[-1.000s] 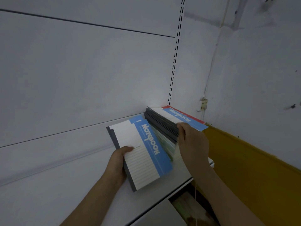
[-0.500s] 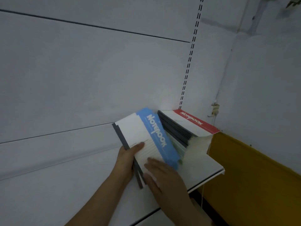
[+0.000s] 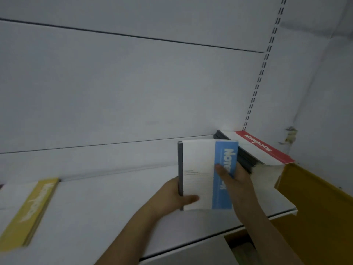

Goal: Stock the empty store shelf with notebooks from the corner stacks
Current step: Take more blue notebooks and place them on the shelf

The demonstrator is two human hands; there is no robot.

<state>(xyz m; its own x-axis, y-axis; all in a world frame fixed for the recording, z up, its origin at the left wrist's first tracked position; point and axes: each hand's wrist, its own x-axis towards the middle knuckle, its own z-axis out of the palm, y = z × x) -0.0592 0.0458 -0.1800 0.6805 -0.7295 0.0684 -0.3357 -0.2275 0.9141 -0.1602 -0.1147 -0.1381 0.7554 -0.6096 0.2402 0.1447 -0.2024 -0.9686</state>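
1. Shelf (image 3: 114,207): white, mostly bare; yellow-band notebook (image 3: 28,213) lies at approx 8 o'clock, well apart from the rest.
2. Corner stack (image 3: 267,157), red-band cover on top, sits at 3 o'clock against the back panel.
3. Blue-band notebook (image 3: 206,175): just beside the stack, w/ both hands on it. Left hand (image 3: 172,197) grips the spine edge; right hand (image 3: 235,180) grasps the blue side.
4. Step, by the look of it: carrying it off the stack. Next: move toward 9 o'clock, lay flat on bare shelf.

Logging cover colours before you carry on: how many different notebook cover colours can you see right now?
3. A blue-band notebook held in both hands, a red-band notebook topping the corner stack, and a yellow-band notebook at the shelf's left. Other colours may be hidden lower in the stacks.
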